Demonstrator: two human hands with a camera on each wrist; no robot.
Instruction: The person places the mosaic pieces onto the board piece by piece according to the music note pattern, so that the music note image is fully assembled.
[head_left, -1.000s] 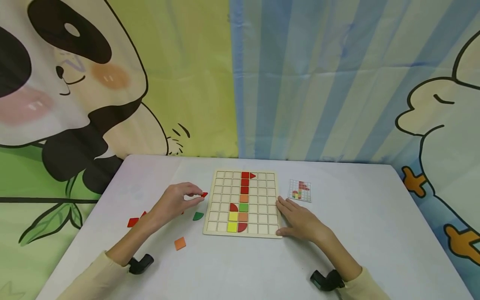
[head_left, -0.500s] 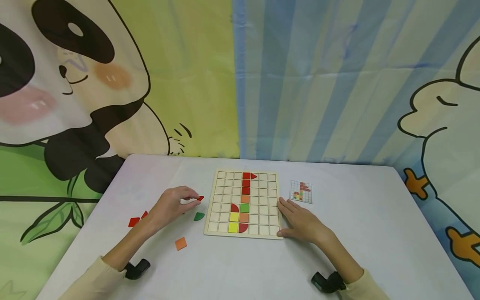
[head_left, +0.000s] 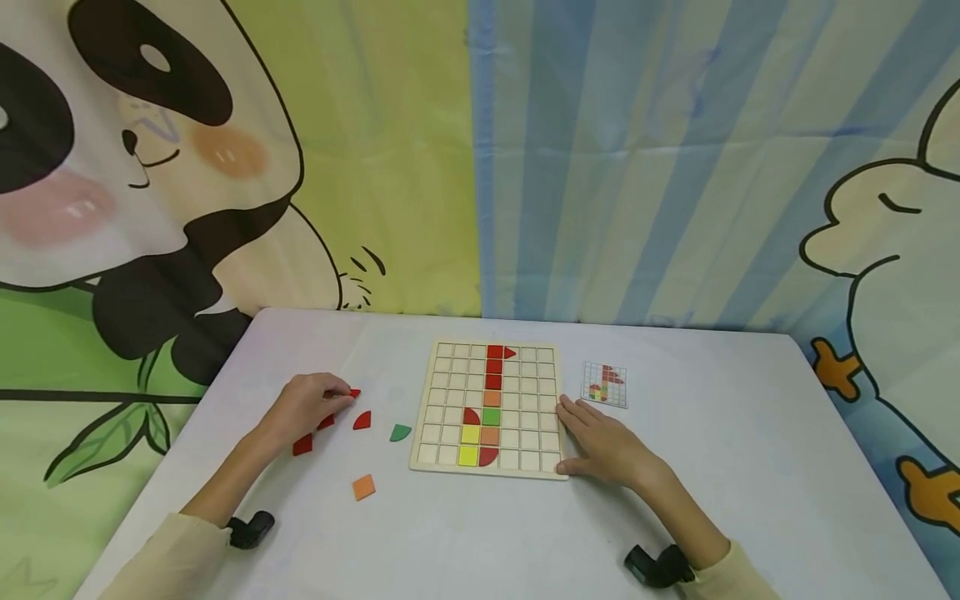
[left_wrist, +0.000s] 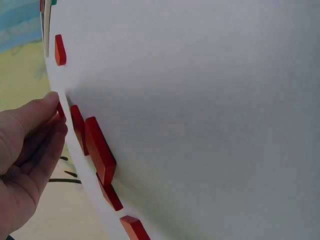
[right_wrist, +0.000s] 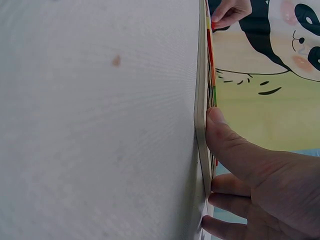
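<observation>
White table (head_left: 480, 533), left hand (head_left: 306, 407) pinching red piece (head_left: 356, 392), farther from board (head_left: 527, 413) now, right hand (head_left: 602, 442) outstretched against it

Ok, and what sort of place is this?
Probably a children's play or learning corner: a colourful cartoon-animal backdrop rises behind a white table, which bears a pale, wooden-looking gridded board set with flat red, orange, yellow and green pieces.

White table (head_left: 750, 417); behind, panda backdrop (head_left: 247, 158) beside blue-striped cloth (head_left: 637, 167).
</observation>
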